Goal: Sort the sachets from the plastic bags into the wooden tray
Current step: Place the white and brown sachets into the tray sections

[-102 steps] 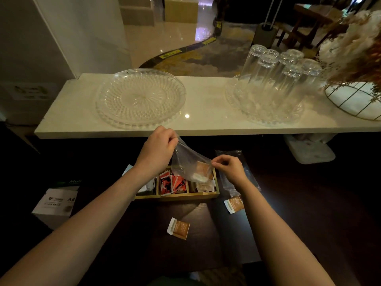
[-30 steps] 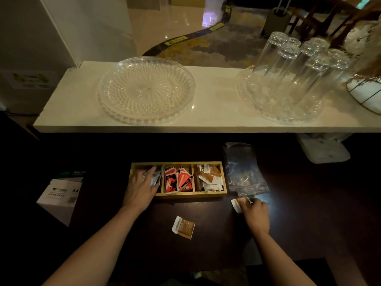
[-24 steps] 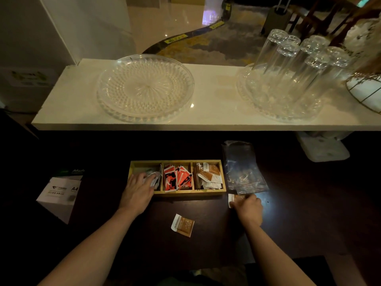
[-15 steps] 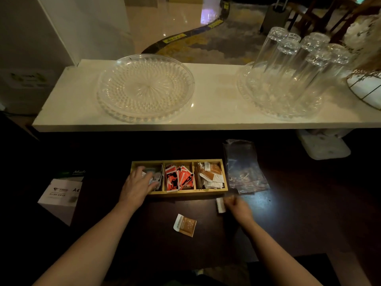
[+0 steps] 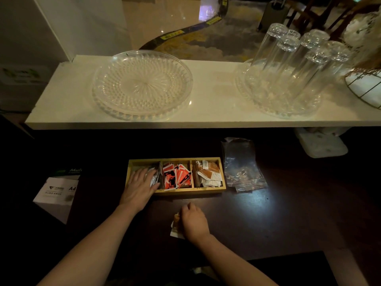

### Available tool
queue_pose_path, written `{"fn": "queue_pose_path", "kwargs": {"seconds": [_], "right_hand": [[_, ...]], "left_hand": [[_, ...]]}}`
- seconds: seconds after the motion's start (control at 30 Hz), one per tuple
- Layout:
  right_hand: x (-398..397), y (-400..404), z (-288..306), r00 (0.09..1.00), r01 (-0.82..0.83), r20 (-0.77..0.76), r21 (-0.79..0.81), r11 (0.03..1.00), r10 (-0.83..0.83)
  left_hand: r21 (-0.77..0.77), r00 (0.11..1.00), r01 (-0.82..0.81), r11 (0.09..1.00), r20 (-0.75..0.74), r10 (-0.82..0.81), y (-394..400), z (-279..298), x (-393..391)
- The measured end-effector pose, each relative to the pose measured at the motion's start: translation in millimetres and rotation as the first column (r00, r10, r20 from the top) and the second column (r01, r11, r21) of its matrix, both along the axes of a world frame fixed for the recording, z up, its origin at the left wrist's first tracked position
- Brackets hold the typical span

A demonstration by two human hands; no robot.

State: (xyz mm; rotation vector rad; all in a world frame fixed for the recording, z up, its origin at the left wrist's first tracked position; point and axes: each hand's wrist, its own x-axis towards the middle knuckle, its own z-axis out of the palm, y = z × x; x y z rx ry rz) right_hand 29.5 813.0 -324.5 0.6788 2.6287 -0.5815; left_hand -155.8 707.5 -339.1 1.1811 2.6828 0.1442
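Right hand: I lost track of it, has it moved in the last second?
Yes. The right hand moved left, from below the plastic bags to the loose sachet.

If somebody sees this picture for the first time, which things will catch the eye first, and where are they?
First the bright white shelf across the top, with a big patterned glass plate at left and upturned glasses at right. Below, on the dark table, the wooden tray shows red sachets in its middle compartment. The left hand rests on its left end; the right hand covers a brown sachet nearer the person.
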Motion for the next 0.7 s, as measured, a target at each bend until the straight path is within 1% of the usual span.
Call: {"fn": "queue_pose_path", "kwargs": {"seconds": [0.07, 0.1, 0.2, 0.27, 0.33, 0.37, 0.43, 0.47, 0.53, 0.6, 0.63, 0.67, 0.7], "right_hand": [[-1.9, 1.2, 1.6, 0.998, 0.063, -0.001, -0.062, 0.996, -0.063], [-2.1, 1.6, 2.5, 0.996, 0.093, 0.002, -0.114, 0.989, -0.094], [-1.4, 6.6, 6.6, 0.988, 0.155, 0.044, -0.306, 0.939, -0.149], [-1.0, 14.8, 14.5, 0.989, 0.14, 0.013, -0.375, 0.916, -0.146], [-2.0, 29.2, 28.7, 0.972, 0.182, -0.055, -0.443, 0.878, -0.229], [-2.9, 38.9, 38.1, 0.947, 0.222, -0.093, -0.498, 0.838, -0.306], [-6.2, 62.8, 56.9, 0.865, 0.282, -0.176, -0.605, 0.745, -0.47], [-8.4, 76.4, 65.1, 0.806, 0.303, -0.235, -0.625, 0.719, -0.544], [-13.9, 104.0, 74.6, 0.682, 0.354, -0.352, -0.609, 0.71, -0.641], [-22.0, 124.2, 75.6, 0.602, 0.407, -0.378, -0.613, 0.677, -0.704], [-27.1, 130.3, 72.4, 0.594, 0.426, -0.356, -0.622, 0.658, -0.721], [-32.9, 135.0, 64.2, 0.606, 0.443, -0.326, -0.62, 0.648, -0.726], [-37.6, 136.8, 58.4, 0.634, 0.464, -0.297, -0.591, 0.659, -0.714]], "left_hand": [[-0.011, 0.995, -0.013, 1.0, -0.101, 0.012, -0.9, -0.7, -0.4], [-0.004, 0.992, -0.039, 0.999, -0.121, 0.038, -0.6, -0.3, -0.3], [-0.026, 0.993, -0.073, 0.997, -0.099, 0.071, 3.3, 3.2, -2.7], [-0.037, 0.994, -0.067, 0.997, -0.086, 0.063, 4.2, 4.2, -5.8], [-0.031, 0.995, -0.062, 0.998, -0.085, 0.059, 4.1, 3.2, -6.8], [-0.017, 0.995, -0.062, 0.998, -0.084, 0.061, 4.0, 2.0, -6.6], [0.006, 0.995, -0.072, 0.997, -0.068, 0.072, 4.2, 1.0, -6.1], [0.014, 0.995, -0.085, 0.996, -0.05, 0.085, 5.0, 2.7, -5.8], [0.036, 0.994, -0.113, 0.993, 0.005, 0.113, 7.3, 6.6, -5.5], [0.058, 0.987, -0.143, 0.988, 0.077, 0.138, 9.5, 10.1, -3.6], [0.069, 0.983, -0.158, 0.985, 0.11, 0.149, 9.6, 12.1, -1.8], [0.078, 0.978, -0.17, 0.982, 0.139, 0.158, 8.9, 13.3, -0.1], [0.086, 0.974, -0.174, 0.981, 0.159, 0.159, 7.7, 14.3, 1.6]]}}
